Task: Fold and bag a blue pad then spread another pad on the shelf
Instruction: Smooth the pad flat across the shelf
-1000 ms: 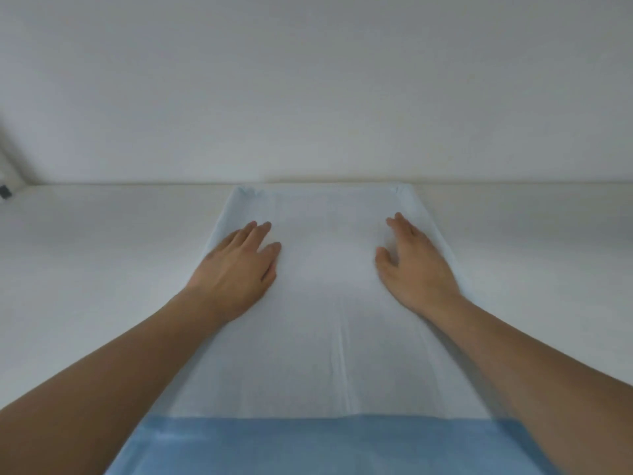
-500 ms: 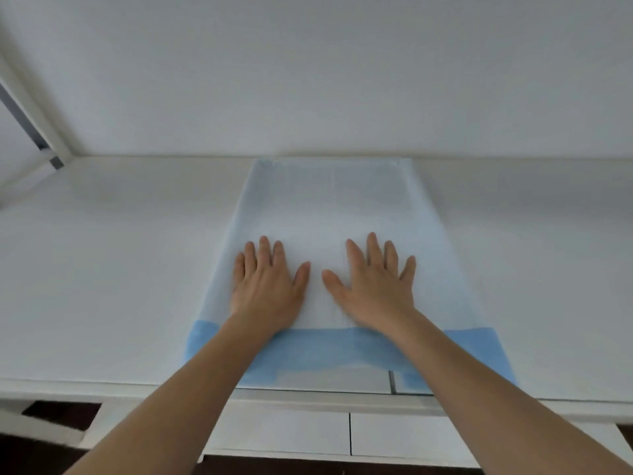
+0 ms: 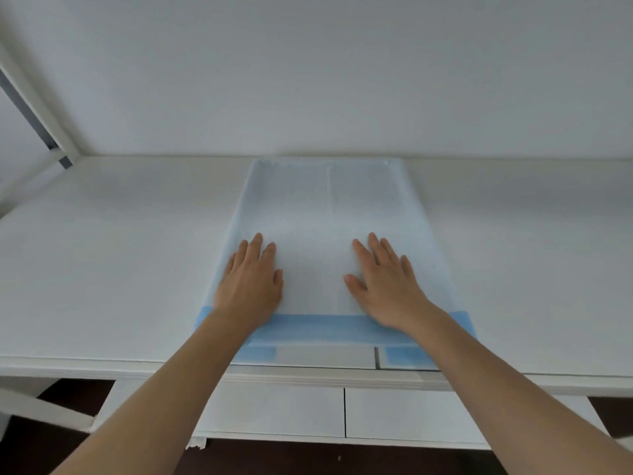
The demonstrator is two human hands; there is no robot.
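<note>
Item: blue-bordered pad [image 3: 329,214], lying flat on the white shelf [image 3: 120,255], near edge reaching the lip. Left hand [image 3: 251,282] and right hand [image 3: 385,286] are pressing it, fingers flat and spread. Risk: uneven pressure is likely wrinkling it or sliding it off the near edge.

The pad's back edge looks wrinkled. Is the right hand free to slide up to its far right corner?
Probably yes: the right hand lies flat on the pad, and nothing sits between it and that corner.
</note>
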